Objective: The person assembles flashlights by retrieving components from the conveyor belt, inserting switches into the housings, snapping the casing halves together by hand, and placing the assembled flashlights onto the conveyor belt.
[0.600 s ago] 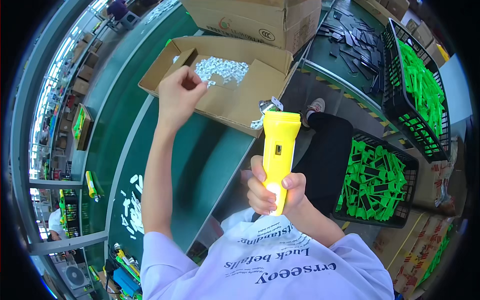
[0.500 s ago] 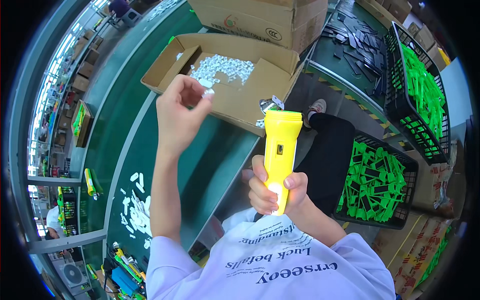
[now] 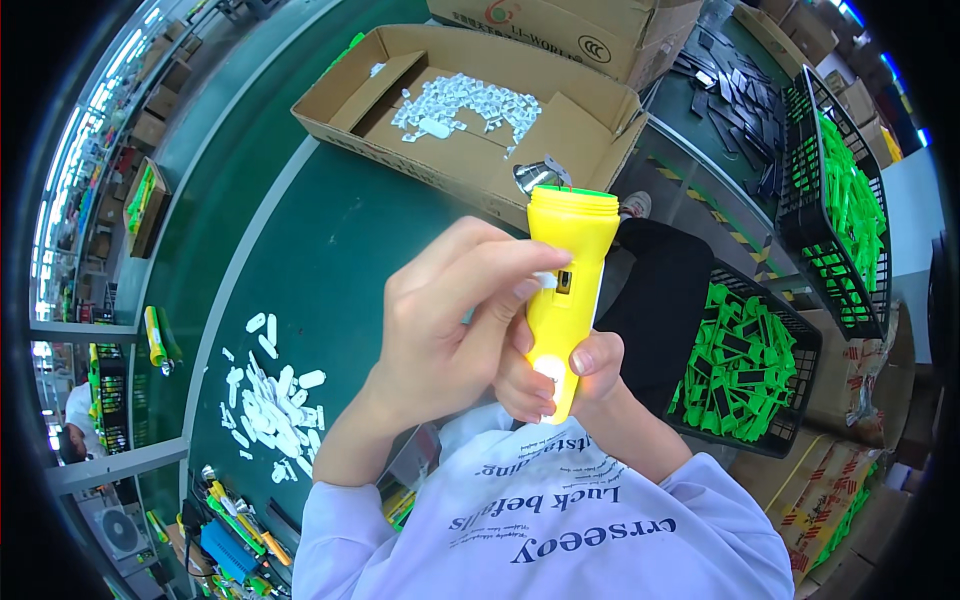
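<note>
A yellow flashlight body (image 3: 572,228) stands upright in front of my chest, gripped around its lower part by my right hand (image 3: 598,362). A shiny reflector (image 3: 538,176) hangs by thin wires at its open, threaded top. My left hand (image 3: 445,315) is beside the body, thumb and index finger pinching a small white plastic piece (image 3: 546,281). This piece is at the edge of the dark switch slot (image 3: 565,284); whether it touches the slot is unclear. Behind the flashlight, a shallow cardboard tray (image 3: 345,100) holds many small whitish pieces (image 3: 470,105).
Loose white oblong parts (image 3: 275,405) lie on the green table (image 3: 300,260) at left. Black crates (image 3: 810,215) of green parts (image 3: 745,370) stand at right. Dark flat strips (image 3: 725,95) cover the far-right table. Tools and a blue object (image 3: 230,550) are at lower left.
My left hand has come from above the cardboard tray down to the flashlight's slot, carrying the small white piece. My right hand keeps its hold on the flashlight. The view has shifted slightly.
</note>
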Action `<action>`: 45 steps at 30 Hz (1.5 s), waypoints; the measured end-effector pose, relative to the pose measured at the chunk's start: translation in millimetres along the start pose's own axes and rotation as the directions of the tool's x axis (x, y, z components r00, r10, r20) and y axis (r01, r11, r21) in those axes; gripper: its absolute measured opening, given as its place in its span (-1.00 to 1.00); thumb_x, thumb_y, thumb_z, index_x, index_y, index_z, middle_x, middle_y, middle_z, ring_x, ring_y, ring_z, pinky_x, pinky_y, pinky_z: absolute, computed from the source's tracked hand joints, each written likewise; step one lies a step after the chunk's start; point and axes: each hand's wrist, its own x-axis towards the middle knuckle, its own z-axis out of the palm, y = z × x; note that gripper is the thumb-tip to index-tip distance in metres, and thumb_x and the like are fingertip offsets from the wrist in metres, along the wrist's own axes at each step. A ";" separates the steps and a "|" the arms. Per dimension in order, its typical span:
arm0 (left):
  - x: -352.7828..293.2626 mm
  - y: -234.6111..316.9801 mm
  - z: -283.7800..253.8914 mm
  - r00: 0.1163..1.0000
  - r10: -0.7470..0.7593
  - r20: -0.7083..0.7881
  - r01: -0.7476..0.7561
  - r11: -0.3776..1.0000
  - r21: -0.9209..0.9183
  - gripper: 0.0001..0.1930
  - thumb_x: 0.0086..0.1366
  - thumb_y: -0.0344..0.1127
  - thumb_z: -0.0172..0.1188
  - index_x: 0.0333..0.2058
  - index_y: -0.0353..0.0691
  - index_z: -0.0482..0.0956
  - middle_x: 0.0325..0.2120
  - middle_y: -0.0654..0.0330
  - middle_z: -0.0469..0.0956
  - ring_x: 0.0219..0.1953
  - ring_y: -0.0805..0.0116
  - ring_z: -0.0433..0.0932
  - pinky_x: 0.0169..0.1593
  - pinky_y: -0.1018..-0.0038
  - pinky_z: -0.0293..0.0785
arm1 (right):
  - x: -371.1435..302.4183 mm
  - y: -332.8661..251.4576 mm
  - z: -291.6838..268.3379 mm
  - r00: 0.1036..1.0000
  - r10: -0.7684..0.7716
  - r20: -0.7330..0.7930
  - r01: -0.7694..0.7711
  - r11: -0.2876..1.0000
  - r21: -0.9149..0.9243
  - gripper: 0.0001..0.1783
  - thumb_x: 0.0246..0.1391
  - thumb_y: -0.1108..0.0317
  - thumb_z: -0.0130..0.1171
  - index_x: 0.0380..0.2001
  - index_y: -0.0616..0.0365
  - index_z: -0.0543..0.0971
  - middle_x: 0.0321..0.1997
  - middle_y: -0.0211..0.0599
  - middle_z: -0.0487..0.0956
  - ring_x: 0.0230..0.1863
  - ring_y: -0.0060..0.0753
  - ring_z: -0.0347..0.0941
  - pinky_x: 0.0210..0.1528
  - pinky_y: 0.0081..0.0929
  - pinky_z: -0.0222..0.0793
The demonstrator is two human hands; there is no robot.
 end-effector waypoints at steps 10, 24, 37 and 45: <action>-6.1 6.4 1.7 0.999 0.032 -0.029 -0.026 0.984 0.178 -0.82 0.05 -0.61 0.33 -0.35 -0.29 0.60 -0.42 0.13 0.59 -0.40 0.37 0.59 -0.36 0.53 0.50 | -3.2 -8.1 4.0 0.997 -0.049 -0.059 0.044 0.996 -0.083 -0.59 -0.10 0.33 0.19 -0.15 0.20 0.37 -0.56 -0.18 0.44 -0.62 -0.38 0.39 -0.50 -0.43 0.37; -3.5 3.1 4.8 0.995 -0.102 -0.020 0.098 0.987 -0.127 -0.83 0.04 -0.62 0.36 -0.36 -0.33 0.60 -0.33 0.14 0.47 -0.33 0.47 0.48 -0.25 0.59 0.41 | -3.1 -5.3 12.3 0.983 -0.024 -0.184 -0.002 0.990 -0.139 -0.61 -0.16 0.42 0.23 -0.21 0.20 0.39 -0.56 -0.21 0.46 -0.65 -0.42 0.40 -0.54 -0.47 0.38; 2.8 -7.5 6.6 0.989 0.042 -0.139 -0.034 0.998 0.054 -0.45 0.12 -0.48 0.33 0.11 -0.28 0.40 0.02 -0.02 0.43 0.05 0.27 0.45 0.01 0.43 0.41 | -5.8 -18.3 21.9 0.951 0.006 -0.309 -0.100 0.952 -0.289 -0.50 -0.15 0.35 0.28 -0.13 0.26 0.34 -0.46 -0.16 0.47 -0.66 -0.36 0.46 -0.62 -0.44 0.44; 2.5 -20.2 -5.8 0.996 -0.019 0.086 0.016 0.999 0.033 -0.34 0.17 -0.41 0.28 0.25 -0.35 0.28 0.14 0.03 0.34 0.18 0.20 0.37 0.20 0.36 0.31 | -4.0 -20.8 24.3 0.922 -0.070 -0.380 -0.097 0.910 -0.402 -0.40 0.05 0.24 0.27 0.09 0.24 0.30 -0.19 -0.15 0.46 -0.46 -0.38 0.54 -0.46 -0.46 0.53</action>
